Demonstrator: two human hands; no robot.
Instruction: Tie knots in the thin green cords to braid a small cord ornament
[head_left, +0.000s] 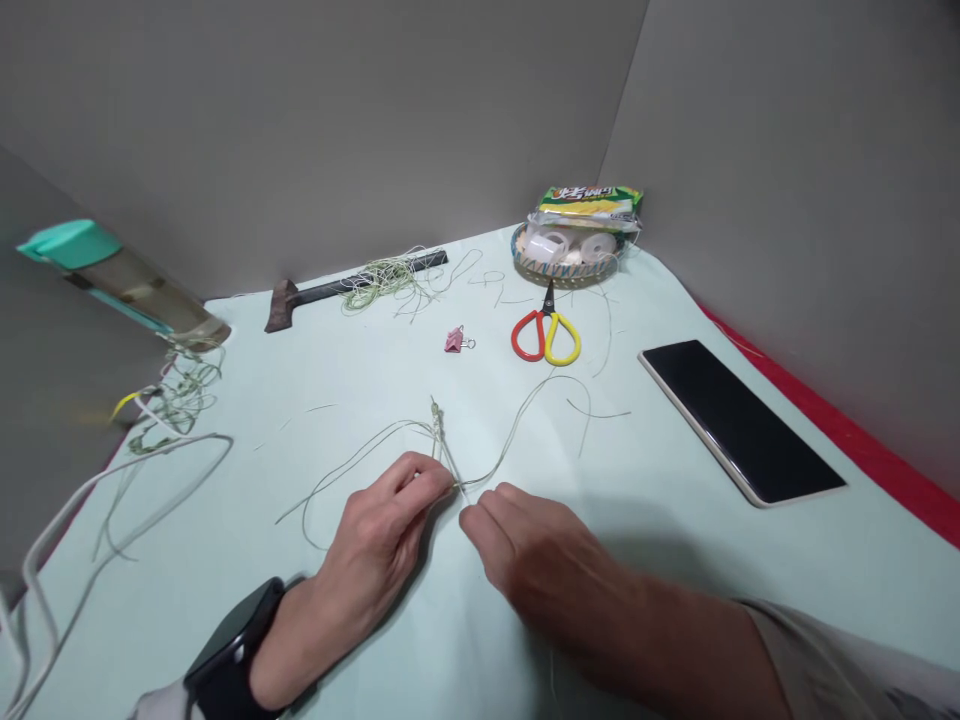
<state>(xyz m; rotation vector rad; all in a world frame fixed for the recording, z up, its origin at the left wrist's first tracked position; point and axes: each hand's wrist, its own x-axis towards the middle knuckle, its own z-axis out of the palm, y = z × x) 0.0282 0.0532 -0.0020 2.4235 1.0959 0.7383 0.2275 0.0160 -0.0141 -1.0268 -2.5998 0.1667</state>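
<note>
Near the middle of the table my left hand (394,520) is closed, thumb and forefinger pinching a thin green cord (504,450) at its knotted part. My right hand (525,540) is closed just to the right and grips a pale strand that runs up to the left fingertips. A short knotted section (437,418) of the cord stands above the left hand. Loose ends of cord spread out to the left and curve away to the upper right. A dark watch sits on the left wrist.
Scissors (546,335) with red and yellow handles lie ahead, beside a pink binder clip (454,340). A hammer (330,290) under tangled cord, a basket (566,268) of tape rolls, and a bottle (135,285) stand farther back. A phone (739,420) lies right; white cable (97,485) left.
</note>
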